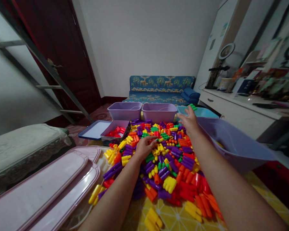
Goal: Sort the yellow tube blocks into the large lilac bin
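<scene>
Firstly, noted at the near edge a yellow patterned cloth (178, 217), with a loose yellow piece (153, 220) lying on it. Recorded at left several pale pink lids (50, 189), stacked and overlapping. Found the mixed pile of plastic pieces (164, 174) heaped across the middle of the cloth, coloured purple, yellow, red, orange and green. Located the left hand (145, 149) low over the middle of that pile, fingers bent and directed in among the pieces; could not tell whether grasping one or merely touching. Observed at right a large lilac bin (243, 139), with a little yellow visible inside. Saw at the pile's far left corner an open box (118, 124) holding red pieces (117, 132), with a blue-rimmed lid (93, 130) just beside it. Located the right hand (189, 123) raised at the far right of the pile, before the turquoise bin (205, 112), fingers extended, with a green piece (194, 107) at the fingertips; could not tell whether gripped or let go. Counted two lilac tubs (159, 110) side by side behind the pile, left of the turquoise bin. Noted farther back a blue sofa (154, 95) with a deer pattern, against a pale wall (146, 38).
</scene>
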`<state>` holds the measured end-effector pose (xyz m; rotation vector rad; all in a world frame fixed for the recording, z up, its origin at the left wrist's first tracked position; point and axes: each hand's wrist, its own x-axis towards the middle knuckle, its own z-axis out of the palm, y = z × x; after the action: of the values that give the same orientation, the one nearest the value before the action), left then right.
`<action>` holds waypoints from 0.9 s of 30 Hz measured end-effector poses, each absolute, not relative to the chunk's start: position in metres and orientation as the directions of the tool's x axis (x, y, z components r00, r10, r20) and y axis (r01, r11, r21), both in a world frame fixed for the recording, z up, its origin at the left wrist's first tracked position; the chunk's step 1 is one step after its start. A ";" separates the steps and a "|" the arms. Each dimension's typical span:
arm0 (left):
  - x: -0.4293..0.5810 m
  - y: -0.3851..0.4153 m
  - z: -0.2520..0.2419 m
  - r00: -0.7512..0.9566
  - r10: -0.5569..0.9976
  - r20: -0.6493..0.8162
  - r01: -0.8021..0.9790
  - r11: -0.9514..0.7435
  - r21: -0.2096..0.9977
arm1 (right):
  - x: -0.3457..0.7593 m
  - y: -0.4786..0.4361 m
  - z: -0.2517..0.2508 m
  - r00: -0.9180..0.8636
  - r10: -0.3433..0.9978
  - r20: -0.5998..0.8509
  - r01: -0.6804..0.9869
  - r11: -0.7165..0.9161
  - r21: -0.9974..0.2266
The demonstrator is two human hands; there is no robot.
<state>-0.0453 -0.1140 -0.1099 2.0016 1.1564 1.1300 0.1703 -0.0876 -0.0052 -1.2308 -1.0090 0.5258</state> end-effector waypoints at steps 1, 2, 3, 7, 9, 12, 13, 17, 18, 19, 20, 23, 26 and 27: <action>-0.045 -0.115 -0.109 0.270 0.882 0.386 0.416 -0.468 0.780 | 0.170 -0.087 -0.008 0.473 0.810 0.348 0.179 0.298 -0.938; -0.045 -0.116 -0.108 0.270 0.883 0.384 0.422 -0.467 0.777 | 0.170 -0.088 -0.014 0.452 0.821 0.349 0.187 0.295 -0.937; -0.046 -0.116 -0.107 0.271 0.883 0.383 0.427 -0.467 0.774 | 0.168 -0.090 -0.023 0.428 0.831 0.356 0.211 0.291 -0.933; -0.046 -0.120 -0.102 0.273 0.883 0.381 0.438 -0.467 0.768 | 0.162 -0.109 -0.063 0.327 0.875 0.356 0.476 0.173 -0.862; -0.046 -0.120 -0.100 0.271 0.884 0.381 0.442 -0.466 0.766 | 0.160 -0.123 -0.076 0.232 0.898 0.373 0.664 0.134 -0.735; -0.045 -0.120 -0.100 0.268 0.884 0.384 0.443 -0.467 0.766 | 0.160 -0.143 -0.079 0.138 0.922 0.362 0.853 0.075 -0.516; -0.045 -0.120 -0.100 0.268 0.883 0.386 0.442 -0.468 0.765 | 0.160 -0.148 -0.077 0.118 0.929 0.350 0.890 0.057 -0.452; -0.046 -0.118 -0.103 0.267 0.877 0.399 0.437 -0.479 0.761 | 0.167 -0.165 -0.057 0.101 0.959 0.265 0.965 -0.030 -0.259; -0.046 -0.118 -0.103 0.264 0.877 0.401 0.437 -0.480 0.761 | 0.170 -0.168 -0.052 0.114 0.967 0.228 0.971 -0.060 -0.230; -0.046 -0.118 -0.104 0.263 0.877 0.403 0.438 -0.481 0.759 | 0.173 -0.170 -0.048 0.126 0.974 0.188 0.974 -0.086 -0.208; -0.046 -0.118 -0.105 0.264 0.876 0.403 0.442 -0.482 0.756 | 0.175 -0.172 -0.045 0.133 0.980 0.149 0.976 -0.103 -0.192; -0.046 -0.118 -0.105 0.271 0.875 0.402 0.462 -0.484 0.743 | 0.178 -0.175 -0.042 0.090 0.992 0.084 0.983 -0.075 -0.169; -0.045 -0.119 -0.104 0.265 0.878 0.399 0.464 -0.479 0.746 | 0.168 -0.174 -0.048 -0.013 0.997 0.079 0.987 0.025 -0.160; -0.045 -0.119 -0.103 0.261 0.879 0.399 0.459 -0.476 0.750 | 0.163 -0.173 -0.051 -0.047 0.996 0.080 0.985 0.060 -0.163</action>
<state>-0.0447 -0.1194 -0.1027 2.0449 1.2080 1.1274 0.1626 -0.1732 -0.0506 -2.0414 -2.1553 0.0945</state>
